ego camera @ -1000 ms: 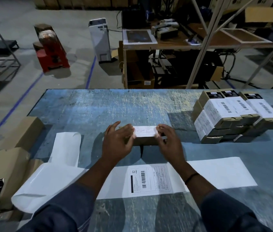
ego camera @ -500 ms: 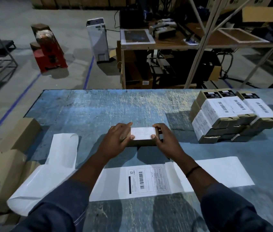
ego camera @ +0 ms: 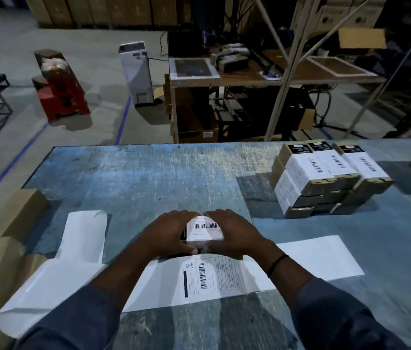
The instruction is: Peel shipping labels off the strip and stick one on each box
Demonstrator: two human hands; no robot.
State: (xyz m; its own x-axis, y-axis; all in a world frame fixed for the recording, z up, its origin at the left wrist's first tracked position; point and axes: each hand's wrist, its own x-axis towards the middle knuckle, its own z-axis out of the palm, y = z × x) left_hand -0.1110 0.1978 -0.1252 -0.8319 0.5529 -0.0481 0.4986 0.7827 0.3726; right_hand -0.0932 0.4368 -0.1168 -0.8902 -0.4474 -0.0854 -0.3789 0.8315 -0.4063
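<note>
Left hand fingers [ego camera: 181,215] and right hand fingers [ego camera: 218,213] are curled round the small brown cardboard box [ego camera: 204,229], tips nearly meeting at its 12 o'clock edge, thumbs closing in at its 6 o'clock side. Left hand [ego camera: 168,232] cups the 9 o'clock side, right hand [ego camera: 234,232] the 3 o'clock side; both clamp the box, not spread.

Changed since a second ago: box turned, so the white barcode label [ego camera: 205,228] now shows its barcode face up, where earlier only a plain white strip of it showed on top. Hands went from pinching the two ends to wrapping all round. Box pulled nearer, now touching the far edge of the long white label strip [ego camera: 320,258].

Reads as label wrapped and being pressed down on this box; probably near done.

Strip lies flat on the scratched blue table [ego camera: 149,178] at 6 o'clock of the box, one printed shipping label [ego camera: 212,279] unpeeled on it. Stack of labelled brown boxes [ego camera: 325,178] sits at 2 o'clock, well apart. Plain brown cartons [ego camera: 5,246] at 9 o'clock, likely waiting.
</note>
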